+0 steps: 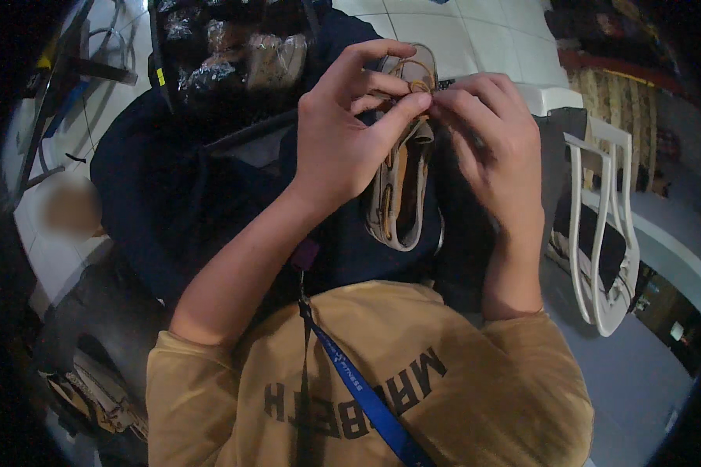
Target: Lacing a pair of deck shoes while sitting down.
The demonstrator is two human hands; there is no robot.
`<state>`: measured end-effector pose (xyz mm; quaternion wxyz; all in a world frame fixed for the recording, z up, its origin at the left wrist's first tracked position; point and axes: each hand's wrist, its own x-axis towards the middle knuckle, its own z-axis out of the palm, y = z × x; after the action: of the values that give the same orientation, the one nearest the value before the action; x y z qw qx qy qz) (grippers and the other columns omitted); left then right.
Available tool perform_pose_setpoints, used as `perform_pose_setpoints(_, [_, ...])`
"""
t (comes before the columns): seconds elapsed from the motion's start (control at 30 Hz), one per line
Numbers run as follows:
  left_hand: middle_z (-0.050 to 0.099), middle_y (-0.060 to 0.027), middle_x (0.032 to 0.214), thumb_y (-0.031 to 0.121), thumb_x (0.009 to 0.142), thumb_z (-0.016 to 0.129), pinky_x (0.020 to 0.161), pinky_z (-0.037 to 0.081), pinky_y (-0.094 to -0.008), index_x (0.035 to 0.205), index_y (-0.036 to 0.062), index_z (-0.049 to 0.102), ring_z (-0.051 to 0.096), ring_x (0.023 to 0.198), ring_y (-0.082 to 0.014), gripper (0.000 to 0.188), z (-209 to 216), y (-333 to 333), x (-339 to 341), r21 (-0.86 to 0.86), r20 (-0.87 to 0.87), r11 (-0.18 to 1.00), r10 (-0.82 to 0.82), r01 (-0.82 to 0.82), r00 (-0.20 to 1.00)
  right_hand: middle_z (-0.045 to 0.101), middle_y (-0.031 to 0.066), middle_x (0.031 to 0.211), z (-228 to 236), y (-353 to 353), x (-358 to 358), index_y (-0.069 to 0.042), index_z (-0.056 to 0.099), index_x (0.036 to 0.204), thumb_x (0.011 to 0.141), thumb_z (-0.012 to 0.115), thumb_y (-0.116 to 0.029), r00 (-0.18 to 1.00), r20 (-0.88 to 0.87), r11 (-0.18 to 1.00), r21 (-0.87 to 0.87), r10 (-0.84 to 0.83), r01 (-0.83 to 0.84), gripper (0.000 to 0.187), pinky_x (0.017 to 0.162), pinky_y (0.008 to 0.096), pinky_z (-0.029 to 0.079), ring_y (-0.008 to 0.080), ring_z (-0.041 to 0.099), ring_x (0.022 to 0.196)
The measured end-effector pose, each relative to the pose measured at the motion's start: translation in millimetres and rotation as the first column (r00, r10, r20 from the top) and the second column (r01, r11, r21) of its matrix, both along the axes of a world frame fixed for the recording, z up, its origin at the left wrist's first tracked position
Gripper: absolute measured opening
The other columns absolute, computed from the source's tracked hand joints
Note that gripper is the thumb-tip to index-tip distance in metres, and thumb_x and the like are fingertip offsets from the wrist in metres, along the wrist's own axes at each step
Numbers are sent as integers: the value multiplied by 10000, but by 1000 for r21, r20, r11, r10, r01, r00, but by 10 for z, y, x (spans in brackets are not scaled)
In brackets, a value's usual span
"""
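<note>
A grey-tan shoe [397, 194] with a brown lining rests over my dark-clothed lap, its open heel end toward me. Thin tan laces [420, 75] loop up at its far end, between my hands. My left hand [350, 117] is closed there, thumb and fingers pinching the laces. Just to its right, my right hand [487, 128] is also closed, its fingertips pressed together against the same lace. The exact crossing of the laces is partly hidden behind my fingers.
A dark container of plastic-wrapped items [241, 58] stands at the far left. White plastic chair parts [604, 226] are on the right. Lower left, another shoe [101, 393] lies on a dark surface. A blue lanyard [358, 385] hangs over my shirt.
</note>
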<state>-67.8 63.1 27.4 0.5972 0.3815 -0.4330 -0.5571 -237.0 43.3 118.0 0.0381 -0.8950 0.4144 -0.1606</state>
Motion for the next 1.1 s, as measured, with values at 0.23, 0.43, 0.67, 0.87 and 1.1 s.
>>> perform_pose_setpoints(0.23, [737,-45,935,-16,909,775,793,562,-218,1352,21,591,697,902,-76,481,-33,-18,-18,-21,-49,1000,8,-9,999,747,105,945,-211,33,-43,-29,775,957,838,814,-128,963,215,986,69,-163,151,160,825,378,539,285,685,923])
perform_pose_setpoints(0.43, [715,-28,897,19,913,781,795,535,-223,1340,11,587,670,860,-75,470,-14,-17,-47,112,-202,993,-16,39,979,759,113,964,-486,146,-7,-27,795,968,791,859,-65,855,463,970,40,-232,241,192,842,343,545,261,708,923])
perform_pose_setpoints(0.67, [710,-23,891,49,910,770,820,518,-253,1335,4,579,649,831,-99,467,-71,-67,20,258,-469,932,-109,255,876,749,99,959,-490,126,-11,-36,796,948,733,870,-40,937,347,969,-220,-29,111,228,769,345,564,260,710,864])
perform_pose_setpoints(0.87, [755,-64,997,37,890,787,873,550,-274,1331,2,580,701,939,-118,488,-98,-137,119,140,-343,941,-245,307,907,749,96,962,-428,121,-23,-45,799,980,740,856,-30,955,294,978,-188,-32,90,247,767,344,564,261,714,867])
perform_pose_setpoints(1.1, [763,-79,1026,-6,881,793,914,560,-262,1274,6,594,721,997,-130,441,-57,-145,152,83,-245,953,-264,292,933,771,110,968,-452,111,-43,-12,798,1001,806,824,-5,875,449,982,33,-183,188,197,811,324,552,228,727,884])
